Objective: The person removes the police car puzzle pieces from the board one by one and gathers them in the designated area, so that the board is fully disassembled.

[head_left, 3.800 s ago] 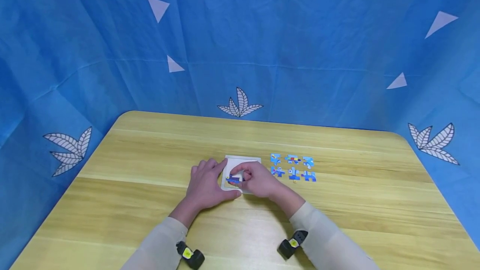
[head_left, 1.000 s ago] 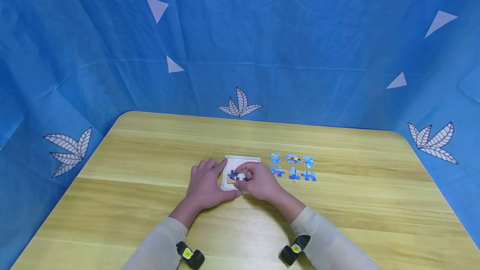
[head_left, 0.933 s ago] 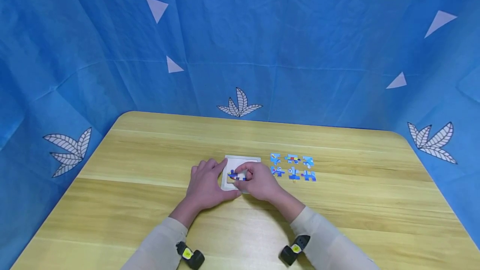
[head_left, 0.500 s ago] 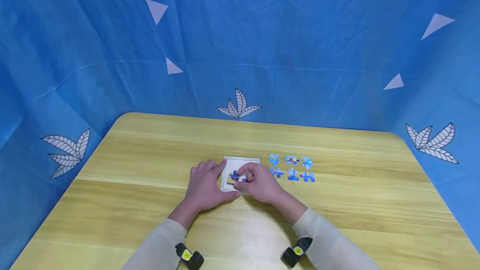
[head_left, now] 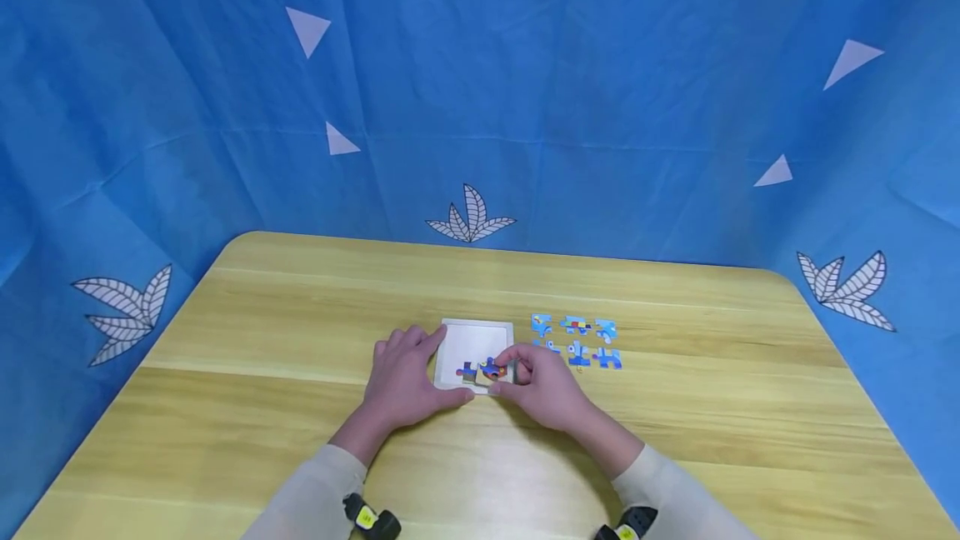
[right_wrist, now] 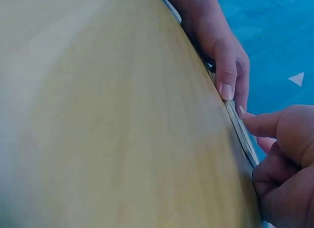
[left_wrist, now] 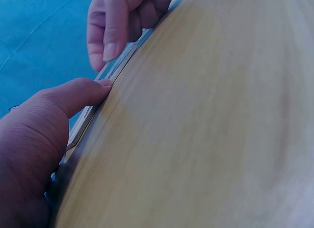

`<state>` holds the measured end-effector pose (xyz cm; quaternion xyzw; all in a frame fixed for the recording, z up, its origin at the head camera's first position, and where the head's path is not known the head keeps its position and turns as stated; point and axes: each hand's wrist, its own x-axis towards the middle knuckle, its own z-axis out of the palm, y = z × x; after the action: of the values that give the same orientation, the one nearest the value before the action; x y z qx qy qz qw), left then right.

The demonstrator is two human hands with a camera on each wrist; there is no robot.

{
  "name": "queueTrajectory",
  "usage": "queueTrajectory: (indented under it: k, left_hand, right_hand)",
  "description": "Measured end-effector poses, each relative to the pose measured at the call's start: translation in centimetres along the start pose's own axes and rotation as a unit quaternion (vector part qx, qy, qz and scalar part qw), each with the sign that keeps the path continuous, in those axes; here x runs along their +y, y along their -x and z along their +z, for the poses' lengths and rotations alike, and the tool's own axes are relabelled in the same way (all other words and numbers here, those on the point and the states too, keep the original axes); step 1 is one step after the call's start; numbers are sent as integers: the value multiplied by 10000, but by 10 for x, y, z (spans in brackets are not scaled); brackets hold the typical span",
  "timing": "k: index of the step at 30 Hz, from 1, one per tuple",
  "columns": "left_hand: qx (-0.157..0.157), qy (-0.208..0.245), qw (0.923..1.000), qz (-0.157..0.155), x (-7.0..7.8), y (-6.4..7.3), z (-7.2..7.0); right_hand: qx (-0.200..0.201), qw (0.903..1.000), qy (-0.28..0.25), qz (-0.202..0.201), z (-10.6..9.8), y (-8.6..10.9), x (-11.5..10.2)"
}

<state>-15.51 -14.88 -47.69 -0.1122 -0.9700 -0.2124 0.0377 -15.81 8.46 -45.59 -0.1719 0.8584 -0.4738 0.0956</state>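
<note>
In the head view a shallow white puzzle tray lies on the table. My left hand rests at its near left corner, thumb along the front edge and index finger by the left side. Between thumb and fingers, my right hand pinches a blue and red jigsaw piece, tilted over the tray's near right part. Just left of it a purple-blue piece sits in the tray. The left wrist view has the left thumb pressed on the tray's edge; the pieces are out of sight there.
Several loose blue jigsaw pieces lie in two rows right of the tray, one partly covered by my right hand. The wooden table ends at a blue curtain behind it.
My right hand has moved right and nearer the body with its piece, uncovering the piece to its left. The left hand keeps its place at the tray. The head view has shifted slightly.
</note>
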Motion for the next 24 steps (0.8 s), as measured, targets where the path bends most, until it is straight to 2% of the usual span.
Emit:
queueTrajectory:
  k: [10,24]
  left_hand:
    - [-41,4,10000,-49,0,0,1]
    - [-41,50,9999,-103,1,1,0]
  right_hand:
    - [27,9999,124,54,-18,21,8]
    - [-20,9993,340,134,-44,38,27]
